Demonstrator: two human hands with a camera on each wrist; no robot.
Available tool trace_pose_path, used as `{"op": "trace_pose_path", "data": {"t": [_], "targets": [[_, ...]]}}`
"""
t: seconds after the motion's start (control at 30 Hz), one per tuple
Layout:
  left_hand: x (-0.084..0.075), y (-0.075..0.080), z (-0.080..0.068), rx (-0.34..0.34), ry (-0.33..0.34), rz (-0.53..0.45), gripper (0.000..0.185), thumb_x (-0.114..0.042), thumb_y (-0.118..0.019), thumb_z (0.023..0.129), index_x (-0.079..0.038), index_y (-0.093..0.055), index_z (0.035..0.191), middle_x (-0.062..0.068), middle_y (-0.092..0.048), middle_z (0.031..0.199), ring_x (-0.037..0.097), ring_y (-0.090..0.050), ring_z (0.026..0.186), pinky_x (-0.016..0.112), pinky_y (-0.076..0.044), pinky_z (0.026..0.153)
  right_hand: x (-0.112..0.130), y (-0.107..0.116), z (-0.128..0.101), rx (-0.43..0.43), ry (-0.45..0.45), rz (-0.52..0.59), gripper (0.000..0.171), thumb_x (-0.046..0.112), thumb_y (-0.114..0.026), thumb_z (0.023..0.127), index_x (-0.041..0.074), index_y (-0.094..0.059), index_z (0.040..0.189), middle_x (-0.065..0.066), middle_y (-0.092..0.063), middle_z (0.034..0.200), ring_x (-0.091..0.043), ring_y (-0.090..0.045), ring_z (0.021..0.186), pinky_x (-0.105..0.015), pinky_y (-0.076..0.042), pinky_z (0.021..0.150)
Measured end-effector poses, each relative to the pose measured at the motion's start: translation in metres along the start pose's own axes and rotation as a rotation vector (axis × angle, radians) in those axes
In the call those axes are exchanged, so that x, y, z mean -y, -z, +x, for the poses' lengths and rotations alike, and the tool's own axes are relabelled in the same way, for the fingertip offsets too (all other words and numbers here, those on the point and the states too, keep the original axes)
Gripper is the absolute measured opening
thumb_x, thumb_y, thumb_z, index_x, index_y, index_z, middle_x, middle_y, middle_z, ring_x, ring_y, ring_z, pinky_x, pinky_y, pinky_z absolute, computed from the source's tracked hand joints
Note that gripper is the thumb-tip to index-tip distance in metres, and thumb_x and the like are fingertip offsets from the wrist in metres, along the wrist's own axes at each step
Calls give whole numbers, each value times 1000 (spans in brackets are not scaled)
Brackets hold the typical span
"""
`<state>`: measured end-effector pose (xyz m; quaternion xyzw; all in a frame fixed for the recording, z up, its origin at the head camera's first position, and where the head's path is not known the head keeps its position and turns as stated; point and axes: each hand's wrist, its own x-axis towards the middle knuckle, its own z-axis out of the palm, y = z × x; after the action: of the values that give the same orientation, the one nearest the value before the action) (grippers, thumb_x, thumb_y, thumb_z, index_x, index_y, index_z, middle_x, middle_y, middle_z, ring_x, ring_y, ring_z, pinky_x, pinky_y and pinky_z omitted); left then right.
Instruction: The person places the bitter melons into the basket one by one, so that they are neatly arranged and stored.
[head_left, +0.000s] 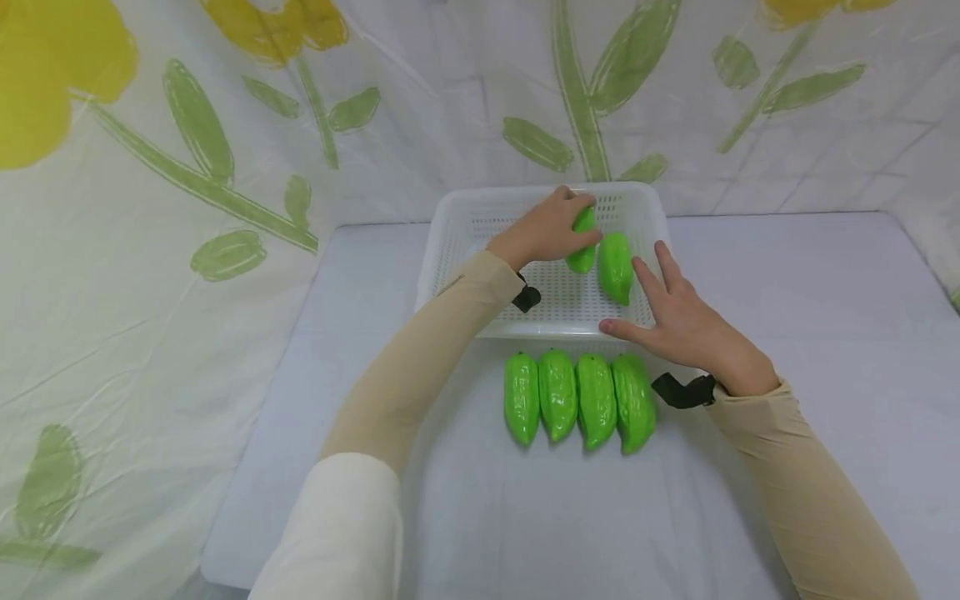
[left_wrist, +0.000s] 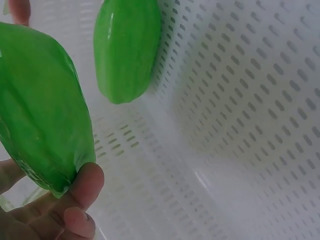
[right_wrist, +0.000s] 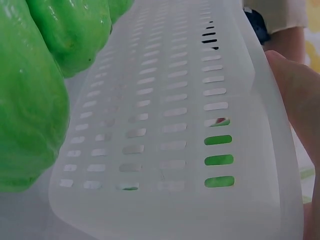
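My left hand (head_left: 547,228) is over the white perforated basket (head_left: 525,328). It grips a glossy green elongated fruit (head_left: 581,261), with fingertips at the fruit's lower end (left_wrist: 40,100) in the left wrist view. Beside it in the basket lies a second green fruit (head_left: 616,268). My right hand (head_left: 688,325) is at the basket's front right corner, fingers spread and the thumb by the front rim. In the right wrist view part of that hand (right_wrist: 299,92) shows along the rim; whether it presses there I cannot tell.
Several similar green fruits (head_left: 558,395) lie side by side in a row on the white-covered table (head_left: 450,517), in front of the basket. Behind the basket hangs a white curtain (head_left: 465,108) with yellow flowers and green leaves.
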<state>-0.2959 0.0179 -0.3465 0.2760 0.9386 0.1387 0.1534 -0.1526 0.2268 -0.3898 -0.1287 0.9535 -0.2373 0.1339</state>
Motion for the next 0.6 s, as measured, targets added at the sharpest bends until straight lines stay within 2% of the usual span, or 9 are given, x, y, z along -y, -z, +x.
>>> {"op": "trace_pose_path", "data": {"t": [0.13,0.3,0.6], "targets": [[0,-9,8,44,6,27,69,-51,-49,107,-21,-28,166,14,-30,166,28,-46,145,43,-40,120,0,-1,1,1,-6,2,116,75,-55,94,7,3,167,-11,31,170,-63,-14,151,-78,-29,111],[-1,-20,16,107,15,49,69,-51,-48,107,-21,-29,166,15,-30,165,28,-46,144,45,-41,119,-1,-2,0,3,-1,8,115,74,-55,94,7,3,167,-11,31,169,-63,-13,151,-78,-29,112],[1,-33,28,127,28,59,69,-52,-49,107,-21,-29,165,17,-27,167,31,-46,145,44,-41,119,0,0,1,-4,6,-2,115,73,-57,94,7,2,167,-12,30,170,-63,-14,151,-78,-29,112]]}}
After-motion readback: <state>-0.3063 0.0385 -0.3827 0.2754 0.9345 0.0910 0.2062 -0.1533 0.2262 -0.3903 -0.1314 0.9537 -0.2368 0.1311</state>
